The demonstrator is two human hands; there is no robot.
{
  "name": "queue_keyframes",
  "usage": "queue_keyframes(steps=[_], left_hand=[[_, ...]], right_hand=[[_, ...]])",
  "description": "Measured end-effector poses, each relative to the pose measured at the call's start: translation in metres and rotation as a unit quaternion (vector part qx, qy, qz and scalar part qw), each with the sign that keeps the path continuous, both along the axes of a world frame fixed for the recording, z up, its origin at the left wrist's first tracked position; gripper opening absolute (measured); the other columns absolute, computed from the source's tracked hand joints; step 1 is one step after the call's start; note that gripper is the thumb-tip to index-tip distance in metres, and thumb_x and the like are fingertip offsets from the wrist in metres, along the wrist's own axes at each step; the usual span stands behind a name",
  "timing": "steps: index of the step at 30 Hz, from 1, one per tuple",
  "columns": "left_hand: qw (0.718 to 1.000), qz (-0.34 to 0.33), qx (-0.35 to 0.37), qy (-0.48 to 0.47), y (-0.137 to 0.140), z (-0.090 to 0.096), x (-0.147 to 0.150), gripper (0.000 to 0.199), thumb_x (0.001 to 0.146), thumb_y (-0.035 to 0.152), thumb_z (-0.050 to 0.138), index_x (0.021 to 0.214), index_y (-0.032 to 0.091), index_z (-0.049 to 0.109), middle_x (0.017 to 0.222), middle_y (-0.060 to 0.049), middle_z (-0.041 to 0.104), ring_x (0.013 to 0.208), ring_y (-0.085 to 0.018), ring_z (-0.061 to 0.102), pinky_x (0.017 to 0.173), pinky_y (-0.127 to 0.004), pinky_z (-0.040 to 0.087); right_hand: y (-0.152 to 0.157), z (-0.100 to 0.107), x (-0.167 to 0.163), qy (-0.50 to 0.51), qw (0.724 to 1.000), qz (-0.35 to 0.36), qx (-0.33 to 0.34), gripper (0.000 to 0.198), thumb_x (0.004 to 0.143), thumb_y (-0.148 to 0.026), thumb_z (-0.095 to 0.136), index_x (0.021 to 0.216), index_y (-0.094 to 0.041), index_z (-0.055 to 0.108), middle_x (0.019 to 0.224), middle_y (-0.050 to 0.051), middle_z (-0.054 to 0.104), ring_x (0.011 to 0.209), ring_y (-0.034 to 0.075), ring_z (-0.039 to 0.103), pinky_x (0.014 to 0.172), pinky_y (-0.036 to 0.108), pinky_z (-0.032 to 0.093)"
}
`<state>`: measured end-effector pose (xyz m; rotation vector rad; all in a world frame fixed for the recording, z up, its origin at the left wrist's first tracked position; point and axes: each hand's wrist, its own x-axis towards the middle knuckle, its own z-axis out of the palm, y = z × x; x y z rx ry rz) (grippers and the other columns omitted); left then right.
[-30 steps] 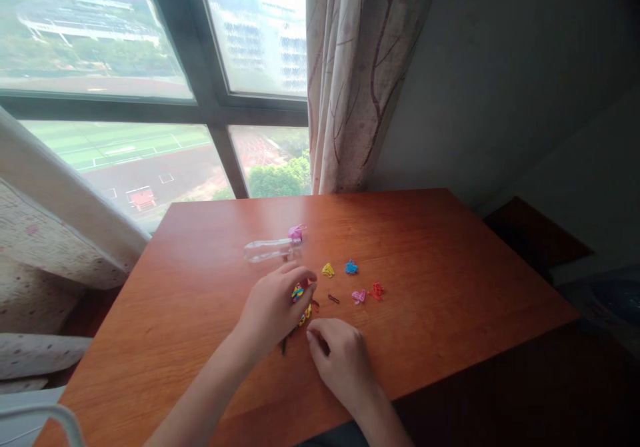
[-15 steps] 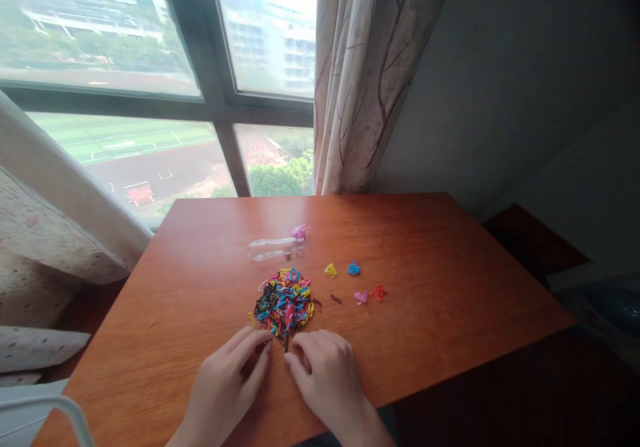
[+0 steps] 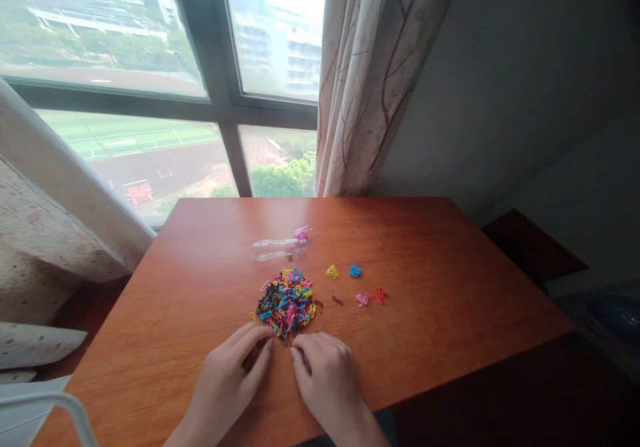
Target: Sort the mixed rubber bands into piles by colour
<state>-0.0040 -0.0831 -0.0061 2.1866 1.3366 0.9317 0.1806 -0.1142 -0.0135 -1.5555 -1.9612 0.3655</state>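
A heap of small, coloured loops that look like elastic bands (image 3: 287, 300) lies on the table just beyond my hands. My left hand (image 3: 233, 367) is at the heap's near left edge, thumb and index finger pinched together. Facing it at the near right edge, my right hand (image 3: 325, 370) has its thumb and curled fingers drawn together. Thin dark loops (image 3: 286, 341) show between the two sets of fingertips. Whatever either pinch holds is too small and hidden to make out.
Small clusters of yellow loops (image 3: 333, 271), blue loops (image 3: 355, 270), pink loops (image 3: 363, 299) and red loops (image 3: 381, 295) lie right of the heap. A single dark loop (image 3: 337, 300) lies nearer. Behind is a clear container (image 3: 277, 249) with a pink part (image 3: 301, 233).
The dark strip standing between my fingertips no longer shows upright. My right fingertips have shifted slightly to the right; the left hand has barely moved. The view has shifted a little.
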Motion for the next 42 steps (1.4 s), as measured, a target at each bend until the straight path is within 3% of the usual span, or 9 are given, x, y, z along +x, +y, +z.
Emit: queue_keyframes(steps=[6,12,21,25,31,38,42], left_hand=[[1.0,-0.003,-0.007,0.001,0.0,0.001,0.0,0.014,0.093,0.024,0.052,0.095,0.023,0.066,0.078,0.002,0.068,0.063,-0.012,0.065,0.061,-0.019,0.052],[1.0,-0.003,-0.001,-0.002,0.0,0.002,0.001,0.014,0.093,0.024,0.052,0.094,0.024,0.065,0.079,0.002,0.069,0.064,-0.012,0.065,0.061,-0.02,0.052],[1.0,0.001,-0.01,0.0,0.0,0.0,0.0,0.013,0.092,0.024,0.052,0.094,0.024,0.065,0.081,0.001,0.069,0.067,-0.012,0.066,0.063,-0.02,0.052],[1.0,-0.003,-0.021,0.009,0.0,0.0,0.0,0.014,0.093,0.024,0.051,0.095,0.024,0.065,0.08,0.001,0.069,0.065,-0.012,0.064,0.061,-0.021,0.051],[1.0,-0.003,-0.012,0.008,-0.001,0.0,0.0,0.013,0.092,0.023,0.051,0.095,0.024,0.064,0.08,0.002,0.069,0.065,-0.012,0.064,0.062,-0.021,0.051],[1.0,-0.003,-0.011,0.005,-0.001,0.001,0.0,0.014,0.092,0.023,0.051,0.095,0.024,0.064,0.08,0.002,0.069,0.065,-0.012,0.065,0.061,-0.02,0.051],[1.0,-0.003,-0.011,0.006,-0.001,0.003,0.001,0.014,0.093,0.024,0.051,0.094,0.024,0.065,0.079,0.001,0.069,0.065,-0.012,0.065,0.061,-0.021,0.051]], right_hand=[[-0.001,0.003,0.018,0.038,0.999,-0.022,-0.007,0.017,0.091,-0.016,0.049,0.078,-0.022,0.058,0.069,-0.002,0.064,0.063,0.013,0.057,0.062,0.025,0.03],[-0.001,0.005,0.017,0.007,1.0,-0.015,-0.024,0.01,0.089,-0.017,0.055,0.086,-0.023,0.063,0.071,-0.003,0.066,0.066,0.014,0.06,0.063,0.024,0.032],[0.0,0.003,0.011,-0.001,1.0,-0.016,-0.001,0.019,0.09,-0.016,0.049,0.074,-0.022,0.058,0.065,-0.002,0.063,0.06,0.012,0.057,0.06,0.024,0.03],[0.007,0.0,0.033,0.023,0.998,-0.067,0.002,0.021,0.094,-0.022,0.047,0.08,-0.022,0.062,0.065,-0.002,0.062,0.059,0.013,0.057,0.061,0.024,0.032],[0.024,-0.006,0.062,-0.026,0.986,-0.159,0.029,0.025,0.096,-0.026,0.046,0.08,-0.022,0.064,0.064,-0.001,0.062,0.056,0.014,0.057,0.059,0.025,0.032],[0.024,-0.008,0.057,-0.068,0.976,-0.206,0.023,0.026,0.097,-0.029,0.046,0.078,-0.023,0.064,0.064,-0.001,0.064,0.056,0.014,0.058,0.056,0.027,0.029],[0.022,-0.007,0.055,-0.042,0.981,-0.187,0.01,0.026,0.096,-0.031,0.048,0.079,-0.023,0.065,0.062,-0.001,0.063,0.055,0.014,0.057,0.055,0.026,0.03]])
